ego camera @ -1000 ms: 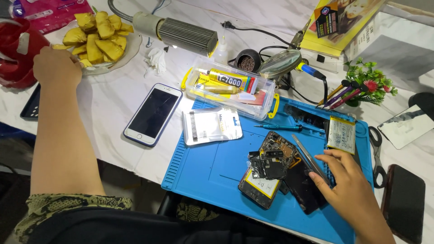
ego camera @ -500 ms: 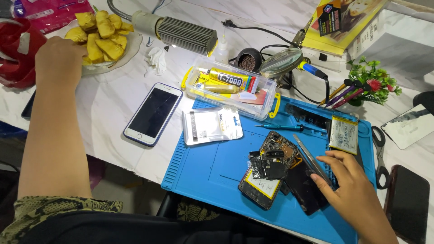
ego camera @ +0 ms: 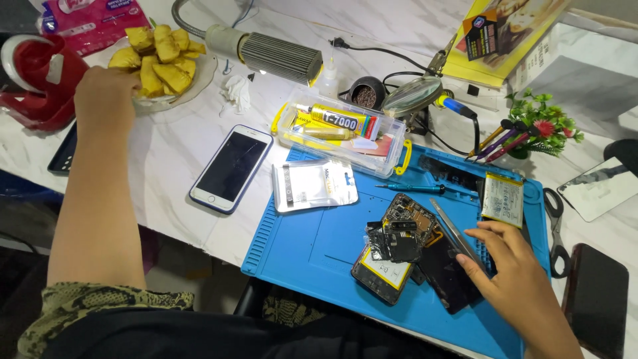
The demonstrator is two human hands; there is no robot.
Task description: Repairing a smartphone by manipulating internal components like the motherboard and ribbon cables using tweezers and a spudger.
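My left hand reaches far left to the rim of a glass plate piled with yellow fried snacks; its fingers curl at the plate's edge, and what they grip is hidden. My right hand rests on the blue work mat, thumb and fingers on slim metal tweezers. The tweezers' tip points at an opened phone with a bare circuit board and a yellow-labelled battery. A dark phone panel lies under my right hand.
A white smartphone and a silver pouch lie mid-table. Behind them stand a clear box of glue tubes, a grey ribbed lamp head and a magnifier. A loose battery, scissors and a black phone lie right.
My left hand has slid a little farther onto the plate's edge. My right hand has barely shifted on the tweezers.
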